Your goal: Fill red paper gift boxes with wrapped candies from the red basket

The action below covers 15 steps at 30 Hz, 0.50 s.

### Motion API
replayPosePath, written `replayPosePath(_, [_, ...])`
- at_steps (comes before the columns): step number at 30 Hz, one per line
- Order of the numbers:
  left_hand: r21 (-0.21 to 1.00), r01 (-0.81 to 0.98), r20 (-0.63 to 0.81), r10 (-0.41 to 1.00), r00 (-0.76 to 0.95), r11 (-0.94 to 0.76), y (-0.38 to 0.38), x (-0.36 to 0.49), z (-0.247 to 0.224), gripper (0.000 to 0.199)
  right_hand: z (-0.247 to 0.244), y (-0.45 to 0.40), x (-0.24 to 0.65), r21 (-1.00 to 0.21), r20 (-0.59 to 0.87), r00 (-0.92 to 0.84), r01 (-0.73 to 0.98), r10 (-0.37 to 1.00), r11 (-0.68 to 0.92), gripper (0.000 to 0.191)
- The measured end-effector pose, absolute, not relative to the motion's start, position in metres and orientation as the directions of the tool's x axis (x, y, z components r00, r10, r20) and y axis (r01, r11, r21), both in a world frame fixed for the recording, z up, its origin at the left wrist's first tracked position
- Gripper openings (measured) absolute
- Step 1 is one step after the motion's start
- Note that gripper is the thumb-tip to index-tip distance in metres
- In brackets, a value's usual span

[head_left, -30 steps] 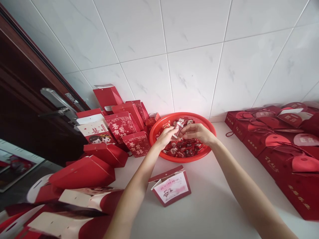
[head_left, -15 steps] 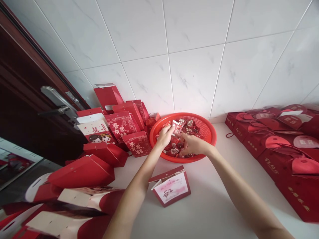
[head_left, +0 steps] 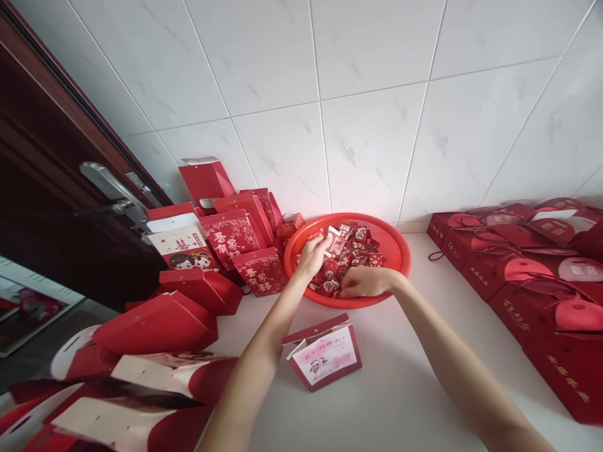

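A round red plastic basket (head_left: 402, 251) stands against the tiled wall with several wrapped candies in it. My left hand (head_left: 313, 256) is over the basket's left side, its fingers closed on a red and white candy packet (head_left: 334, 237). Lower and to the right, my right hand (head_left: 365, 281) reaches into the candies, fingers curled downward; whatever its fingertips hold is hidden. In front of the basket, a small red box (head_left: 325, 355) with a white and pink picture stands with its top partly open, touched by neither hand.
Several red boxes and bags (head_left: 230, 242) crowd the left side, with larger red boxes (head_left: 509, 301) in rows at the right. A dark door (head_left: 61, 188) with a metal handle (head_left: 110, 188) is at the far left. Behind is a tiled wall (head_left: 367, 144).
My right hand has moved slightly down into the candies and its fingers have curled together. My left hand keeps its place with the packet.
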<state>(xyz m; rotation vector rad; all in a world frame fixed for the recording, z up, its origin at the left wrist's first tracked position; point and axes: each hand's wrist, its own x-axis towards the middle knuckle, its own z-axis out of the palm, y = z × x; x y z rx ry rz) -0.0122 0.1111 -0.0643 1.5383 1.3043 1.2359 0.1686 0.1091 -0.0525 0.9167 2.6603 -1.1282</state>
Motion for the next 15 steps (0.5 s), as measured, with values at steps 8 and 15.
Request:
replayPosePath(8, [0.881, 0.454, 0.182, 0.982, -0.056, -0.137, 0.118, -0.018, -0.072, 0.035, -0.038, 0.118, 0.2, -0.868, -0.146, -0.941, 0.269, 0.305, 0.416, 0.04])
replayPosePath(15, [0.764, 0.644, 0.09, 0.995, -0.038, -0.045, 0.115, -0.014, -0.078, 0.045, -0.036, 0.12, 0.212, -0.886, -0.101, -0.929, 0.247, 0.355, 0.393, 0.039])
